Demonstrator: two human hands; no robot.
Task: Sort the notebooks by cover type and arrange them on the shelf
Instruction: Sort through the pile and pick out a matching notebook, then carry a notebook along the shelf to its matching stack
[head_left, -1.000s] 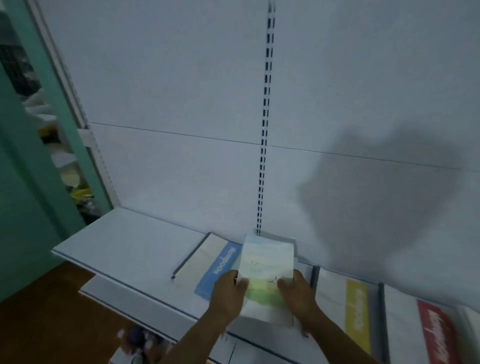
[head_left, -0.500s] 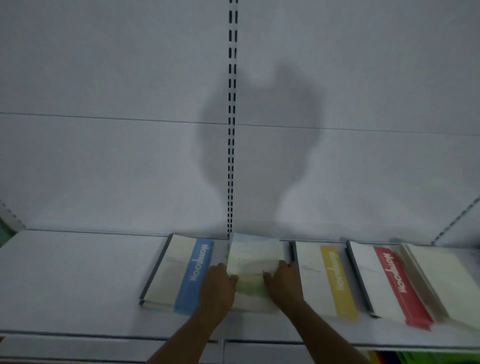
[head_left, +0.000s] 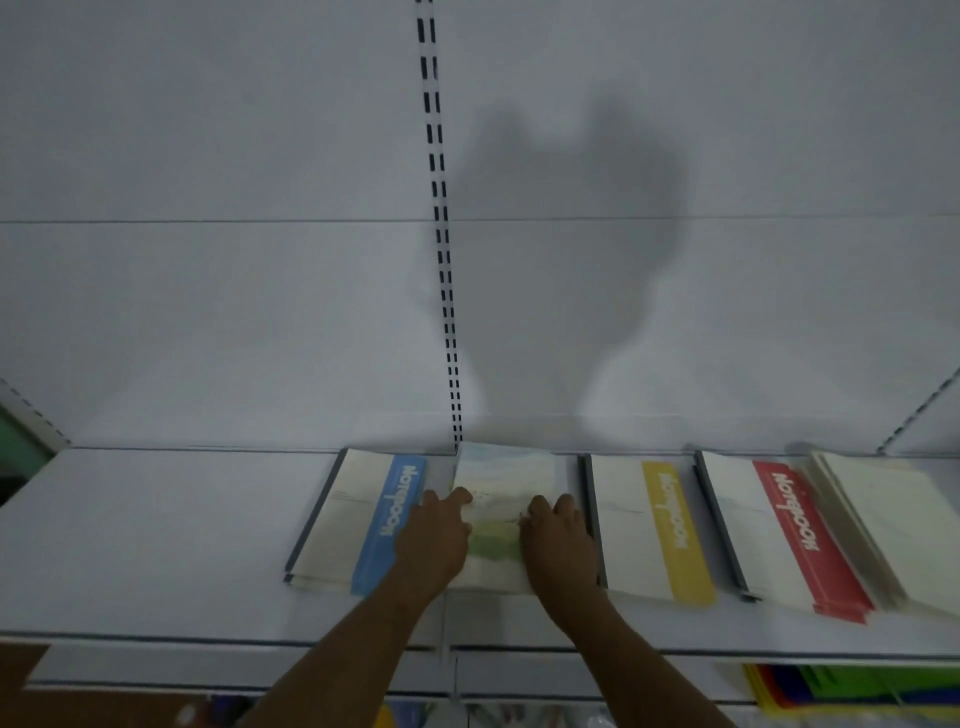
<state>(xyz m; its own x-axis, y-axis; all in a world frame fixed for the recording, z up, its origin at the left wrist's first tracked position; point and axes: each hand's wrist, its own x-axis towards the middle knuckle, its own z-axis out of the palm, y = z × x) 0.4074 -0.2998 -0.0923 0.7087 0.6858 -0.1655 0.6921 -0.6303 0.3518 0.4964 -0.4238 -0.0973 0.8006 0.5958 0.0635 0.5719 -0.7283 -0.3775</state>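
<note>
A white shelf is running across the lower half of the frame beneath a blank white back panel, and a row of notebook stacks is lying flat on it. At lower centre the person is settling the landscape-cover notebook into the gap between the blue-band stack on its left and the yellow-band stack on its right, with the red-band stack and a plain cream stack lying further toward the right edge. The left hand is pressing on the notebook's left edge, thumb reaching onto the cover, and the right hand is pressing on its right edge; whether the fingers are curling under the edges cannot be told. To finish this placement well, the person is probably best off sliding the notebook straight back until its far edge is meeting the back panel, keeping both sides parallel to the neighbouring stacks and apart from them, then lifting both hands off together so that the cover is not dragging askew.
</note>
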